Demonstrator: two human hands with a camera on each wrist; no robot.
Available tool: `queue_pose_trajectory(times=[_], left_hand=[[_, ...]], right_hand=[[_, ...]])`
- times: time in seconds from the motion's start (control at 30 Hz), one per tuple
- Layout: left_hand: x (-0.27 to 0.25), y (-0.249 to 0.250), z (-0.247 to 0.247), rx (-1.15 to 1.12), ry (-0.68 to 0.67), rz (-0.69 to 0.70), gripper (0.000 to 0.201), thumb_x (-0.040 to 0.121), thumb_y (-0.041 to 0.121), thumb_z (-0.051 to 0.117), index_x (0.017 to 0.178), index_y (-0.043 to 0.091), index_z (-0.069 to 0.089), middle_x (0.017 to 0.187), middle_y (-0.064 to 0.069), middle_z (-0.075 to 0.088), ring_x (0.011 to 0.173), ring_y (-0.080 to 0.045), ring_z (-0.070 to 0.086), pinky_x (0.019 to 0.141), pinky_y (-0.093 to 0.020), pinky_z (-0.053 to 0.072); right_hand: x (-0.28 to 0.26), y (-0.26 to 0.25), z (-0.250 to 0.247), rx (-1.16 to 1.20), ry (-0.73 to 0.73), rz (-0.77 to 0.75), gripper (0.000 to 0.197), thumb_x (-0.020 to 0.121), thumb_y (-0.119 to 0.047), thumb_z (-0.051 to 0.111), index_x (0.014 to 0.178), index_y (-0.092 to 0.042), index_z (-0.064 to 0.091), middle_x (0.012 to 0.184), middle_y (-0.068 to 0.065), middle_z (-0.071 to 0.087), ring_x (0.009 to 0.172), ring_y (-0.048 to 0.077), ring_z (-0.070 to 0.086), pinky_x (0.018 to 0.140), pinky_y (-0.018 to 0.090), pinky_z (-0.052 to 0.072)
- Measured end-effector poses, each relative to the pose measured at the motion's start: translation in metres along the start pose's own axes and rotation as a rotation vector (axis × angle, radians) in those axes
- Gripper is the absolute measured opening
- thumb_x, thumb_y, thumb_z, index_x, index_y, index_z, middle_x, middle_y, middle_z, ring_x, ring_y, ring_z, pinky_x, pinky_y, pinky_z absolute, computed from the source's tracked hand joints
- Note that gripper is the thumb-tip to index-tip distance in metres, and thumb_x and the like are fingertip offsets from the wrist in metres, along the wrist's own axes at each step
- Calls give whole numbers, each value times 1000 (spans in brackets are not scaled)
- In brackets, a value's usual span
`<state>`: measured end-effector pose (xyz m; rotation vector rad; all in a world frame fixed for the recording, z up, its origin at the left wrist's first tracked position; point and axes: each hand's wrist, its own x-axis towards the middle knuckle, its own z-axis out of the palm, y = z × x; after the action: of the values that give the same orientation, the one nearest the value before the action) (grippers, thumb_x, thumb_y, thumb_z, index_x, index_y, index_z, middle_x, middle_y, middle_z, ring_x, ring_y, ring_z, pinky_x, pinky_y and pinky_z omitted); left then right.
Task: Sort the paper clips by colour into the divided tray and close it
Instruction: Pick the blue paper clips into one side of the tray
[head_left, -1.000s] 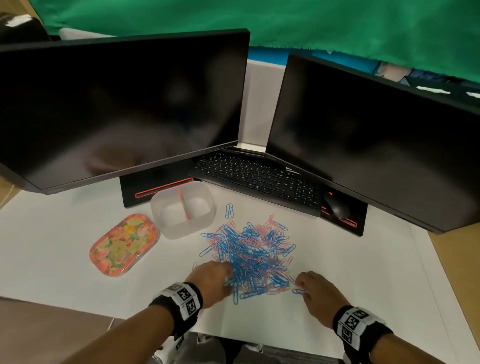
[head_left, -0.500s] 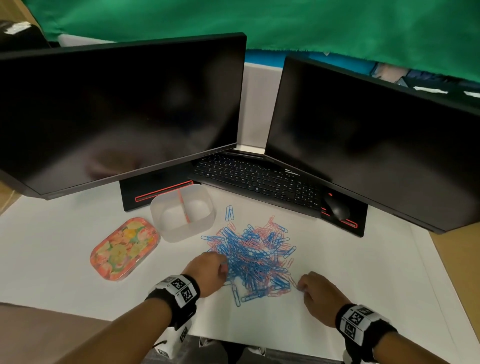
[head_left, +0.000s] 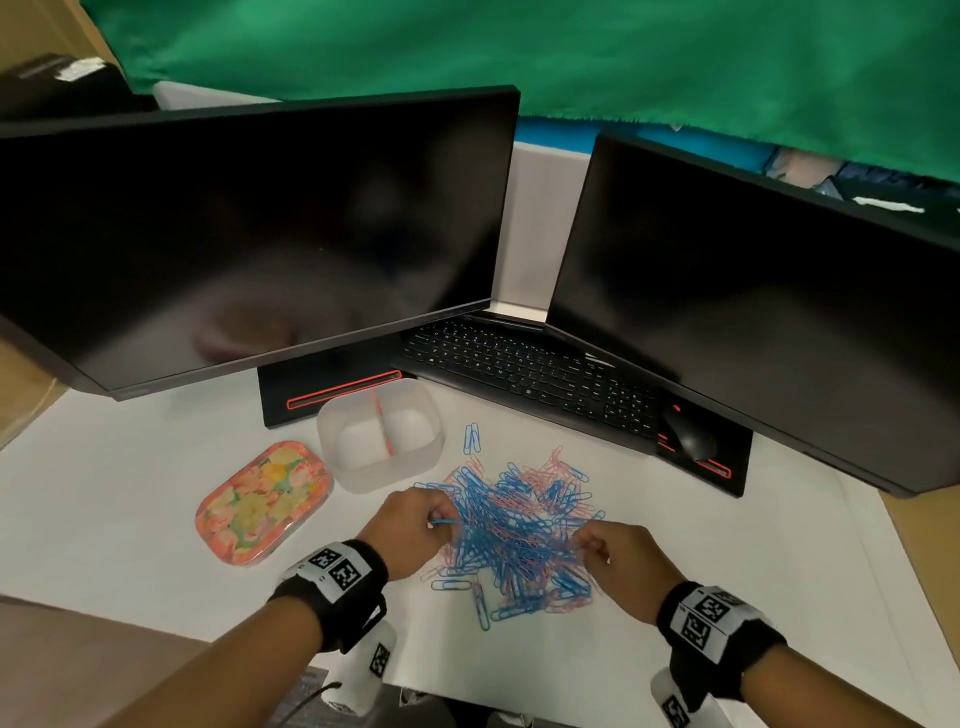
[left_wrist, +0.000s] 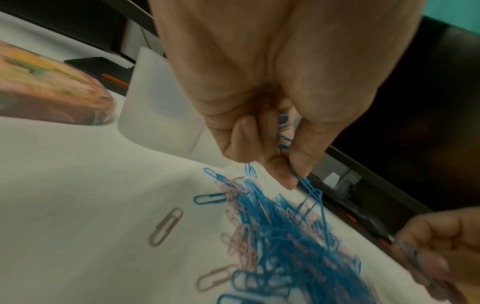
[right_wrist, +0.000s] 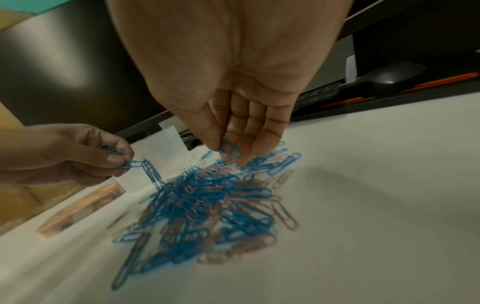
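The left hand (left_wrist: 262, 115) had its thumb and forefinger pinched together on a blue clip (left_wrist: 302, 181), with more blue clips tucked up inside the curled fingers; a second blue clip hung linked from the pinched one and trailed down into the pile. The right hand (right_wrist: 233, 115) had its thumb pressed against the fingertips around a single blue clip (right_wrist: 230, 149), held just above the far edge of the pile.

A second earlier both hands were low, fingers down among the clips at the near edge. By this moment both had lifted off the sheet with blue clips caught, so the picking had started and blue looked to be the colour taken first.

The pile of clips (head_left: 519, 525), blue and pink tangled together, lay on the white sheet (head_left: 130, 519) between the two hands, with a few strays around it. The divided tray (head_left: 382, 460) stood just beyond the left hand, both compartments apparently holding nothing, its pink divider upright in the middle. The flowered lid (head_left: 262, 501) lay flat to the left of the tray, off it.

So nothing had been sorted yet. The linked clip was the snag: carried as it was, it might drag others, perhaps pink ones, toward the tray.
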<state>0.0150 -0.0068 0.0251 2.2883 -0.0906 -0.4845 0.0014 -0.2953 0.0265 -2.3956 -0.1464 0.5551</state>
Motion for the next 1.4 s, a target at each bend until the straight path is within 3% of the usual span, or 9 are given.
queue_pose_trajectory(times=[0.17, 0.3, 0.5, 0.73, 0.9, 1.03, 1.13, 1.23, 1.4], left_hand=[[-9, 9, -34, -198, 102, -47, 17, 85, 16, 69, 71, 25, 68, 74, 8, 69, 68, -5, 59, 68, -19, 47], [-14, 10, -75, -300, 199, -66, 11, 86, 13, 67, 77, 14, 72, 69, 10, 66, 54, 2, 50, 55, -17, 39], [-14, 6, -127, -396, 343, -127, 12, 87, 11, 68, 75, 10, 72, 58, 12, 63, 40, -1, 40, 46, -16, 36], [8, -16, -143, -259, 434, -244, 13, 84, 13, 69, 71, 15, 71, 78, 1, 71, 74, -15, 62, 72, -27, 46], [29, -21, -125, -94, 313, -410, 8, 88, 12, 64, 82, 14, 69, 88, 0, 67, 85, -15, 60, 75, -24, 43], [42, -26, -124, -91, 272, -477, 4, 84, 16, 69, 82, 19, 68, 95, -1, 68, 93, -17, 62, 79, -27, 49], [46, -25, -130, -161, 270, -488, 6, 84, 13, 67, 89, 16, 68, 94, -3, 67, 91, -19, 64, 80, -31, 55], [46, -25, -135, -209, 308, -483, 10, 86, 11, 60, 93, 15, 66, 96, -6, 67, 86, -21, 68, 76, -33, 59], [38, -29, -139, -213, 375, -453, 13, 86, 10, 55, 88, 18, 65, 94, -6, 68, 80, -21, 69, 78, -33, 58]], right_hand=[[17, -36, -2, 76, -36, -48, 16, 90, -8, 56, 96, -18, 68, 90, -2, 70, 80, 1, 62, 70, 4, 46], [34, -74, -4, 129, -42, -101, 14, 90, -11, 59, 95, -20, 69, 79, -8, 66, 69, -5, 58, 69, 9, 46], [64, -125, -7, 168, -24, -189, 13, 90, -9, 60, 94, -15, 70, 71, -14, 59, 62, -14, 53, 60, 3, 40], [94, -167, -4, 165, -2, -267, 16, 86, -10, 62, 85, -24, 70, 64, -14, 57, 56, -8, 50, 59, 6, 39], [108, -184, 6, 100, -24, -252, 13, 86, -13, 62, 87, -22, 72, 65, -10, 58, 57, -3, 51, 59, 5, 40], [123, -202, 12, 77, -51, -206, 15, 85, -12, 60, 87, -18, 73, 61, -10, 60, 67, 9, 64, 66, 13, 46], [134, -219, 18, 52, -69, -178, 15, 82, -12, 59, 82, -20, 72, 67, -2, 66, 77, 20, 70, 73, 24, 54], [146, -236, 25, 34, -81, -154, 20, 81, -13, 60, 69, -28, 66, 70, -2, 65, 81, 22, 69, 77, 32, 57], [166, -252, 41, 36, -69, -105, 20, 76, -12, 62, 62, -26, 63, 75, 4, 70, 78, 24, 71, 76, 39, 60]])
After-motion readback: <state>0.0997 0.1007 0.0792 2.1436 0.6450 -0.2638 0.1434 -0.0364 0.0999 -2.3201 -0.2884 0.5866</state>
